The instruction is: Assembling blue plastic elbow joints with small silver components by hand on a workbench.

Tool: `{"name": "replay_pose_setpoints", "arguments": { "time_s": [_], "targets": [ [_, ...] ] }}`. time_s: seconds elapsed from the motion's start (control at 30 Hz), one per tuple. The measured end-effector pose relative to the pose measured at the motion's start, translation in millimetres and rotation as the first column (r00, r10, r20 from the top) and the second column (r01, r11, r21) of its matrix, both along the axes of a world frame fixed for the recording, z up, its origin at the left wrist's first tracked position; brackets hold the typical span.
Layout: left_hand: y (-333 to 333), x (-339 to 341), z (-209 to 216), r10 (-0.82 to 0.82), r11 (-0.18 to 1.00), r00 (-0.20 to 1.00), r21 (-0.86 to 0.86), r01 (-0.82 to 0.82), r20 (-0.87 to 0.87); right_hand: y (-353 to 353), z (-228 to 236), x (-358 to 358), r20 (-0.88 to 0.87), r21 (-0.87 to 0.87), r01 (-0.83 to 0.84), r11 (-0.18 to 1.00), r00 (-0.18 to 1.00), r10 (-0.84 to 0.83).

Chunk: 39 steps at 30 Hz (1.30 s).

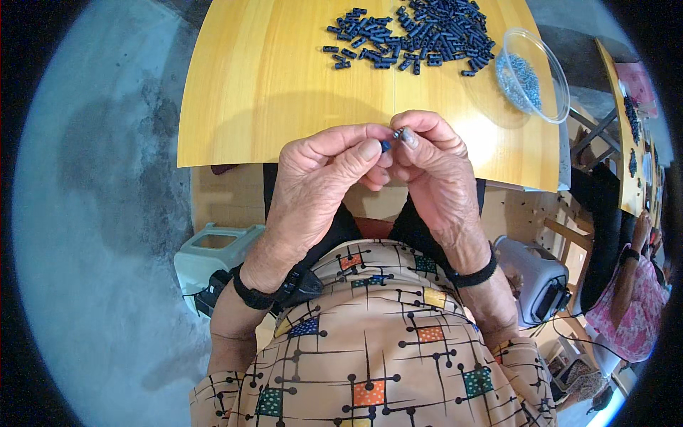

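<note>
Just above the table's near edge, my left hand (pixel 324 165) pinches a small dark blue-black plastic piece (pixel 385 146) between thumb and index finger. Close beside it, my right hand (pixel 442 171) is closed, with thumb and index finger on a tiny silvery metal piece (pixel 398 133). The two pieces are almost together; whether they touch is hidden by my fingers. Farther back on the table lies a heap of short black plastic cylinders (pixel 448 32). To its right, a clear round plastic tub (pixel 567 105) holds many small shiny metal pieces (pixel 519 82).
The yellow wood-grain table (pixel 249 78) ends just past my knees. A pale green plastic stool (pixel 213 242) stands at left, a grey one (pixel 530 277) at right. At far right, a person in a pink patterned top (pixel 629 309) sits by another table (pixel 629 171) with black parts.
</note>
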<state>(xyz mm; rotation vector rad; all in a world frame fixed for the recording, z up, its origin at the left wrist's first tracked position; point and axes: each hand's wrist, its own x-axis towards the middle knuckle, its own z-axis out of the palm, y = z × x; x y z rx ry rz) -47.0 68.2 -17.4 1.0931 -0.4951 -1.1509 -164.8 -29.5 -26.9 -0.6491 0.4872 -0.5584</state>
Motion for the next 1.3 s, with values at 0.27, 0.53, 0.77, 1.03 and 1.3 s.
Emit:
{"name": "replay_pose_setpoints", "arguments": {
  "time_s": [0.27,0.53,0.77,1.03,1.3],
  "targets": [
    [0,4,1,-0.036,0.999,0.980,0.028,0.043,-0.195,0,-7,-6,0.017,-0.003,-0.002,1.000,1.000,0.002],
    [1,6,-4,0.026,1.000,0.962,0.013,-0.024,-0.271,6,-7,-8,0.049,0.015,0.016,1.000,0.999,-0.017],
    [2,5,-7,0.000,1.000,0.957,-0.008,-0.002,-0.289,13,-6,-6,0.003,-0.065,0.080,0.995,0.997,-0.080],
    [2,1,-2,0.008,1.000,0.932,0.005,-0.006,-0.363,17,-4,-5,-0.039,-0.078,0.118,0.990,0.992,-0.122],
    [4,-4,-2,-0.029,0.999,0.930,0.000,0.032,-0.366,16,-5,-8,-0.044,-0.127,0.165,0.978,0.984,-0.172]
  ]
}}
